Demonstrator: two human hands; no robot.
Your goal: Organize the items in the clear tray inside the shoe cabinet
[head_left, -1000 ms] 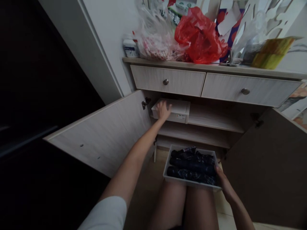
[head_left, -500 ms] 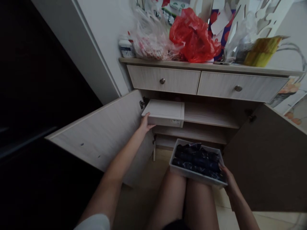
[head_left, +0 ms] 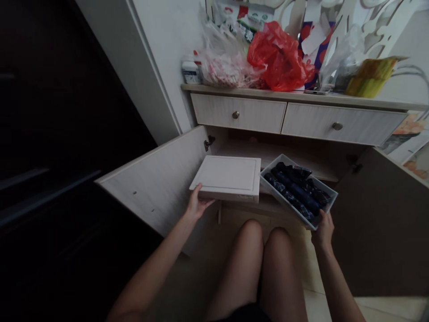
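My left hand (head_left: 197,206) grips the near left corner of a flat white lidded box (head_left: 228,177), held out in front of the open cabinet. My right hand (head_left: 323,229) grips the near corner of a white open tray (head_left: 326,193) filled with several rolled dark plaid cloths (head_left: 295,188). The tray is raised and tilted, right beside the box, at the level of the cabinet's upper shelf (head_left: 321,163). My bare knees (head_left: 264,232) are below both.
The cabinet's left door (head_left: 161,183) and dark right door (head_left: 382,214) stand open. Two closed drawers (head_left: 241,114) sit above. On the countertop lie a red plastic bag (head_left: 279,56), clear bags (head_left: 224,62), a small white bottle (head_left: 190,71) and a yellow-green packet (head_left: 372,76).
My left hand pulled the white box off the shelf and out toward me. My right hand lifted the tray of cloths from my lap up beside the box.
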